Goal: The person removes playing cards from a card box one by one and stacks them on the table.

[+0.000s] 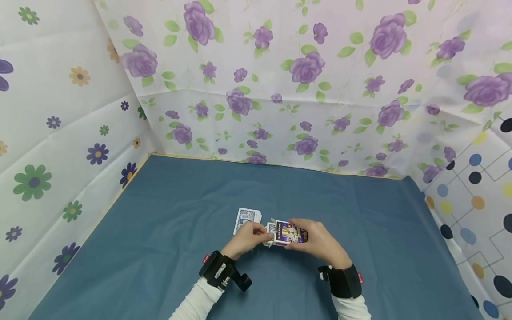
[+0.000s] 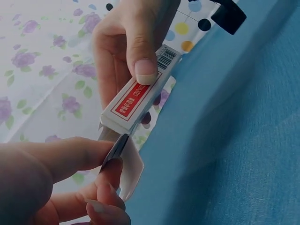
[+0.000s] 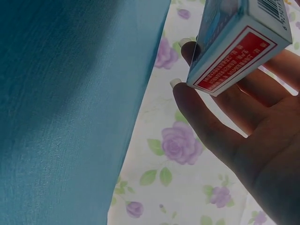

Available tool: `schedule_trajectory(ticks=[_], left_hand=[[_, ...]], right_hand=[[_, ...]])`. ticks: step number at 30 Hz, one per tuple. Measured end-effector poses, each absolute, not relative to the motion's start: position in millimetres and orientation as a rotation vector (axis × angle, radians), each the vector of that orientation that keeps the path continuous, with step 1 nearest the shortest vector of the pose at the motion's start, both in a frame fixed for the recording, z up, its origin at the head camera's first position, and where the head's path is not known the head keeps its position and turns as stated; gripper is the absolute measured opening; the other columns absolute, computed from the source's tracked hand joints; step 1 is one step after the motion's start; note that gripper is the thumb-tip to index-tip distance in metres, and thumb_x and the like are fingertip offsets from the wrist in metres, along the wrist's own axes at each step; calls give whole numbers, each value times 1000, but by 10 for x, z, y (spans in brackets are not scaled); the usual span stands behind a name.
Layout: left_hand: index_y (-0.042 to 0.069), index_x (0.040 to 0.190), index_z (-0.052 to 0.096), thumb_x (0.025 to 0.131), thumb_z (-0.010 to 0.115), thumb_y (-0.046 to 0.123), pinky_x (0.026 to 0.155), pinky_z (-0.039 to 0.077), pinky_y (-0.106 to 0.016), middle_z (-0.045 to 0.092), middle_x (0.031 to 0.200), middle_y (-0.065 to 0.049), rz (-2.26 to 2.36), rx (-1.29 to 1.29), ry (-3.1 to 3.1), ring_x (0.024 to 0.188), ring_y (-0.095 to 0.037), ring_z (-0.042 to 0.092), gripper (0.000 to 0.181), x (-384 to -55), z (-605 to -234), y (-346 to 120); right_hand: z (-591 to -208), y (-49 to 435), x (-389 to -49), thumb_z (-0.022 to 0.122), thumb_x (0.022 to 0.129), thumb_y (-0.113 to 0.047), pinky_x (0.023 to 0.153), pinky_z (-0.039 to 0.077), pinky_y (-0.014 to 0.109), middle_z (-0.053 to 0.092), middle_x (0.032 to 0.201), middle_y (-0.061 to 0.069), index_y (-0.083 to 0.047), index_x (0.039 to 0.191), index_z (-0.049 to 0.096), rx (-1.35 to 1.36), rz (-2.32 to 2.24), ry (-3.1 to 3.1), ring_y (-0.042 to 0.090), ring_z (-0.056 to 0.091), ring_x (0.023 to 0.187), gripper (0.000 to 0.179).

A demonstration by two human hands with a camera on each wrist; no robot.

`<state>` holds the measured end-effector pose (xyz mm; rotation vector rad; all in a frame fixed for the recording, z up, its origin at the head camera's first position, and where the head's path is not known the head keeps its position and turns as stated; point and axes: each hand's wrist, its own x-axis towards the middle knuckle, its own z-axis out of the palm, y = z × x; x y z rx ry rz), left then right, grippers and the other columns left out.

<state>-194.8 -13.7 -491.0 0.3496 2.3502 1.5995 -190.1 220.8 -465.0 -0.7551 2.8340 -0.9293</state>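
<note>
My right hand (image 1: 320,242) grips a playing card box (image 1: 292,233), thumb along one narrow side and fingers on the other. The box has a purple picture face; in the left wrist view its white side with a red label (image 2: 133,102) and a barcode shows. At the box's left end, my left hand (image 1: 246,240) pinches a few playing cards (image 2: 116,149) between thumb and finger. A patterned card back (image 1: 270,228) shows at the box mouth, and a white flap (image 2: 132,171) sticks out there. Just beyond the left hand lies a stack of playing cards (image 1: 247,216), patterned backs up.
A blue cloth (image 1: 192,195) with shallow creases covers the table. Flowered sheets (image 1: 240,71) rise along the back and left edges, and a dotted sheet (image 1: 476,213) stands at the right. Black straps with cameras (image 1: 219,270) sit on both wrists.
</note>
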Motion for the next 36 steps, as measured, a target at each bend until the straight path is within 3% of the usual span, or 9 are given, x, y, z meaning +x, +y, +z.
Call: schedule_trajectory(ticks=[5, 10, 14, 20, 36], left_hand=[[0, 83, 71, 91, 67, 19, 54, 33, -23, 54, 66, -3, 1624, 326, 2307, 58, -11, 42, 21, -1950, -4903, -158], [-3, 92, 69, 89, 69, 17, 54, 36, -25, 62, 65, -11, 1744, 212, 2209, 56, -12, 50, 20, -1949, -4884, -161], [-6, 97, 67, 89, 69, 15, 55, 40, -26, 64, 62, -4, 1813, 183, 2141, 54, -10, 54, 23, -1948, -4867, -155], [-4, 100, 64, 91, 66, 17, 52, 37, -24, 57, 52, 6, 1808, 181, 2103, 51, -11, 57, 23, -1936, -4856, -156], [-4, 115, 55, 98, 54, 15, 50, 36, -23, 54, 51, 2, 1820, 109, 2079, 50, -12, 62, 25, -1932, -4852, -231]], right_hand=[[-4648, 2216, -1908, 81, 77, -37, 79, 52, 31, 65, 125, 12, -7, 131, 60, -760, -920, 2839, 15, 63, 100, 65], [-4655, 2223, -1906, 81, 77, -36, 79, 52, 31, 65, 124, 11, -5, 131, 60, -756, -926, 2839, 14, 63, 99, 66], [-4655, 2225, -1906, 81, 77, -36, 79, 52, 30, 65, 124, 11, -4, 131, 59, -753, -932, 2836, 14, 62, 99, 66], [-4659, 2223, -1908, 81, 77, -36, 78, 51, 30, 65, 124, 12, -4, 131, 59, -745, -937, 2826, 14, 62, 98, 66], [-4668, 2226, -1914, 81, 77, -37, 81, 51, 32, 65, 125, 12, -4, 132, 59, -737, -915, 2845, 14, 62, 100, 67]])
